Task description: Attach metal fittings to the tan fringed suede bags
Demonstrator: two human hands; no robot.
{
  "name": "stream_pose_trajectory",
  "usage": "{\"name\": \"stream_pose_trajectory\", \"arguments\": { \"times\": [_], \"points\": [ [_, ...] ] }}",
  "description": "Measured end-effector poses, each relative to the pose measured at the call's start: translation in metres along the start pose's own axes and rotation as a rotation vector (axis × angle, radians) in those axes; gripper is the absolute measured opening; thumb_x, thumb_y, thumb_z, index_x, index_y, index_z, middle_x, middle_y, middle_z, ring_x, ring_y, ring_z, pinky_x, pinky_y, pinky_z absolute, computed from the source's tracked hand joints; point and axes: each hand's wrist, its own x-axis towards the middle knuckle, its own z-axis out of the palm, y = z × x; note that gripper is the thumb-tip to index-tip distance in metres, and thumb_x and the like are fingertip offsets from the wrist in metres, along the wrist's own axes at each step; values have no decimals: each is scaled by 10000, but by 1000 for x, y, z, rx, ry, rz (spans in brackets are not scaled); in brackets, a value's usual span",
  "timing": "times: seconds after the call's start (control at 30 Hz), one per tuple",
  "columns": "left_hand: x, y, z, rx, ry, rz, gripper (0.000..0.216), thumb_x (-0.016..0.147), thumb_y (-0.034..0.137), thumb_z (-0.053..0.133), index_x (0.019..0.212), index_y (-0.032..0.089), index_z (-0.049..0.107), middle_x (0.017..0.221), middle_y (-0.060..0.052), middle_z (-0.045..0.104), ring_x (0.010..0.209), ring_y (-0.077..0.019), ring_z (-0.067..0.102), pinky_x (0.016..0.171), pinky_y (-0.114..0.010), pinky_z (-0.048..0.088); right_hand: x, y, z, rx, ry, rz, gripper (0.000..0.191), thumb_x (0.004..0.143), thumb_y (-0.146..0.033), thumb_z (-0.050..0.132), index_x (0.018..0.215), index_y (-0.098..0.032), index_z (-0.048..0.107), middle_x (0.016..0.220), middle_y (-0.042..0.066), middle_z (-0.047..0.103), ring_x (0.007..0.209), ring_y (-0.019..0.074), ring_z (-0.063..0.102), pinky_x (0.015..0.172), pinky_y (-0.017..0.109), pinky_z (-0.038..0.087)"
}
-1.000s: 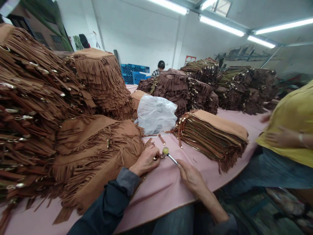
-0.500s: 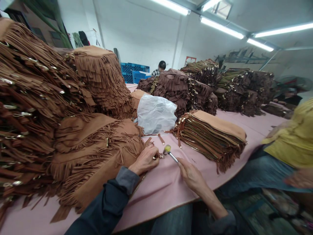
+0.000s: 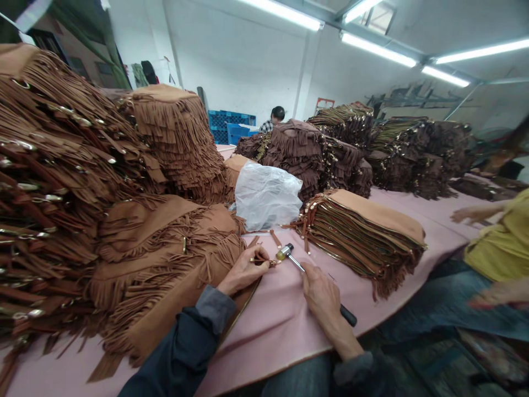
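My right hand [image 3: 323, 292] is closed around the handle of a small mallet [image 3: 285, 252] with a yellowish, dark-ended head and a black grip end. The mallet head rests at or just over a small metal fitting [image 3: 273, 263], contact hard to tell. My left hand [image 3: 247, 268] pinches a brown leather strap [image 3: 260, 259] that carries this fitting. Under and beside the left wrist lies a brown fringed suede bag piece [image 3: 173, 275]. Short loose leather tabs [image 3: 275, 238] lie just beyond the mallet on the pink table cover [image 3: 273, 325].
Tall piles of brown fringed pieces [image 3: 177, 143] rise at left. A white plastic bag [image 3: 268, 196] sits mid-table, beside a stack of folded brown pieces [image 3: 367, 231]. Dark brown piles [image 3: 295, 154] stand behind. A co-worker in yellow [image 3: 502, 237] is close at right; another person [image 3: 276, 114] is farther back.
My right hand has turned the mallet, so its head now lies sideways by the fitting and the black grip end shows. The co-worker's arm at right has reached over the table.
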Motion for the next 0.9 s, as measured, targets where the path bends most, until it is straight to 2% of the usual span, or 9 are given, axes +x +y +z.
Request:
{"name": "stream_pose_trajectory", "arguments": {
  "times": [0.1, 0.17, 0.23, 0.37, 0.47, 0.57, 0.67, 0.77, 0.9],
  "points": [
    [0, 2, -2, -96, 28, -34, 92, 771, 240, 626, 815, 163, 602, 766, -3, 584, 699, -122, 525, 655, -237, 411, -2, -10, -2, 44, 97, -36, 290, 969, -239, 462, 1174, -275, 663, 1017, 107, 650, 927, 259, 600, 767, 331, 434],
    [-1, 2, -3, -138, 24, -27, 97, 770, 240, 639, 812, 162, 601, 764, -1, 578, 697, -119, 522, 656, -235, 415, -7, -22, -3, 200, 128, -79, 283, 961, -255, 468, 1160, -250, 670, 1080, 122, 639, 1001, 280, 578, 841, 364, 440],
    [-1, 4, -4, -164, 19, -16, 96, 765, 231, 647, 812, 160, 604, 775, -5, 586, 711, -122, 530, 671, -239, 427, -14, -42, -2, 478, 30, -108, 291, 966, -292, 466, 1169, -222, 663, 1054, 113, 659, 981, 266, 596, 849, 358, 457],
    [-2, 5, -8, -190, 27, -3, 108, 774, 237, 665, 827, 155, 618, 799, -15, 606, 733, -129, 549, 702, -248, 446, -31, -99, 10, 1078, -371, -20, 271, 935, -349, 517, 1092, -178, 656, 790, 38, 670, 697, 199, 618, 615, 284, 476],
    [-3, 6, -9, -204, 37, 6, 118, 795, 260, 666, 828, 155, 623, 799, -16, 616, 738, -135, 571, 716, -255, 464, -40, -136, 19, 1358, -385, 88, 351, 885, -371, 593, 1171, -168, 611, 827, 33, 680, 709, 200, 631, 575, 269, 483],
    [-3, 16, -7, -167, 52, 25, 132, 827, 283, 658, 833, 153, 636, 814, -29, 639, 753, -142, 594, 740, -266, 484, -39, -150, 22, 1501, -350, 97, 397, 870, -412, 607, 1166, -150, 630, 938, 65, 700, 838, 239, 655, 653, 298, 528],
    [-5, 36, -10, -161, 78, 81, 155, 841, 310, 662, 893, 164, 658, 959, -65, 677, 883, -176, 631, 803, -284, 507, -27, -138, 10, 1521, -205, 87, 421, 886, -420, 567, 1203, -153, 637, 1089, 86, 692, 1008, 266, 636, 823, 337, 537],
    [-10, 51, -21, -155, 149, 148, 160, 856, 334, 654, 893, 179, 664, 1057, -73, 677, 996, -197, 631, 867, -293, 506, -6, -102, -21, 1446, -17, 125, 430, 898, -402, 546, 1269, -193, 613, 1237, 77, 651, 1130, 262, 591, 963, 349, 487],
    [-10, 41, -33, -73, 282, 72, 208, 882, 384, 601, 860, 182, 646, 893, -37, 676, 860, -176, 635, 807, -283, 504, 28, -42, -94, 1273, 102, 108, 388, 925, -475, 519, 1170, -200, 640, 1072, 71, 701, 904, 233, 640, 772, 322, 530]
  ]
}}
